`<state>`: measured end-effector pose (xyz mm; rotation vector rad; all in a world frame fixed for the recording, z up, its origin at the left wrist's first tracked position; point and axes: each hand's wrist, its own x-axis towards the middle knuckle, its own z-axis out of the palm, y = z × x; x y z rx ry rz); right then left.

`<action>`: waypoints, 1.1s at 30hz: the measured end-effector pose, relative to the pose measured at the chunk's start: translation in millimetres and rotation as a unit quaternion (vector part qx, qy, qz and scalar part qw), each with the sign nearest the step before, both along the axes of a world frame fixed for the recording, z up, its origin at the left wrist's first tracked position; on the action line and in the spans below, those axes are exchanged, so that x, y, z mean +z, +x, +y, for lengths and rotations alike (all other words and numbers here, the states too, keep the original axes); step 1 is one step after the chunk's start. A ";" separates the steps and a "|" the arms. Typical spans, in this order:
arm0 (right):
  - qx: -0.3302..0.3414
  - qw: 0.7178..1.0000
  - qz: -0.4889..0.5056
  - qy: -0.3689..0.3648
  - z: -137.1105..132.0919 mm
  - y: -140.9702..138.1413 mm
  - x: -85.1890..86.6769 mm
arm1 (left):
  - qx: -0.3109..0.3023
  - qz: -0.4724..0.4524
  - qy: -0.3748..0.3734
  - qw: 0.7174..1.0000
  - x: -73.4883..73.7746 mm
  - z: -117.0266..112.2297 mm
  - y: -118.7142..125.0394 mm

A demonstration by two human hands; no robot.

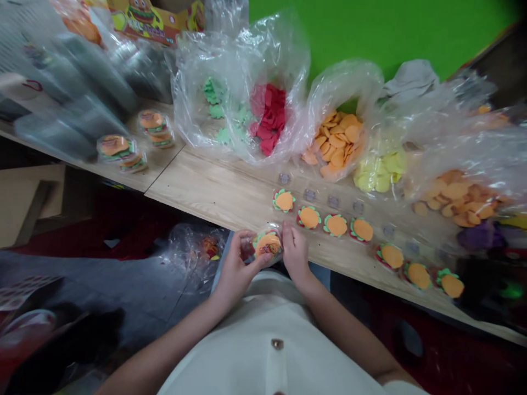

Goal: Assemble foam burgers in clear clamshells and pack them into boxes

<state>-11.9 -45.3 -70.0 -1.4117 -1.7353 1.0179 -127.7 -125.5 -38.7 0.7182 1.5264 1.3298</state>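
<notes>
Between my two hands, at the front edge of the wooden bench [197, 181], is a clear plastic pack with a toy burger [267, 244] inside. The fingers and thumb of my left hand [242, 258] wrap round its left side, the thumb across its lower front. My right hand [295, 249] closes on its right edge with bent fingers. To the right, a slanting row of open clear packs holds stacked foam burger pieces [309, 218], with orange rounds on top and green frilled edges below. Small clear lid parts [333, 202] lie behind that row.
Behind stand clear bags of green pieces [213, 90], red pieces [272, 112], orange rounds [338, 137], yellow pieces [381, 170] and tan-orange rounds [457, 195]. Packed burgers [115, 147] and stacked clear plastic trays [61, 126] are at the left. A plastic bag [197, 255] hangs below the bench edge.
</notes>
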 end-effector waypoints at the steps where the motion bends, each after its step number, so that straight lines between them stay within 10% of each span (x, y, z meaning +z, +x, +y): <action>1: 0.004 1.000 0.004 0.007 0.8 0.5 0.2 | 0.002 0.007 0.009 1.000 0.5 -0.9 1.4; 9: 0.008 0.999 0.025 0.031 12.6 -0.4 -2.9 | 0.028 0.037 0.034 0.998 1.7 -2.6 9.7; 16: -0.040 0.990 0.129 -0.029 24.8 -4.7 1.2 | 0.023 -0.217 0.020 0.976 14.6 4.1 1.7; 21: -0.080 0.974 0.198 -0.074 26.6 -13.6 -7.5 | 0.120 -0.189 0.039 0.974 3.1 4.8 14.9; 33: -0.080 0.978 0.163 -0.104 35.4 -8.3 0.5 | 0.064 -0.212 0.038 0.975 -6.5 15.7 1.9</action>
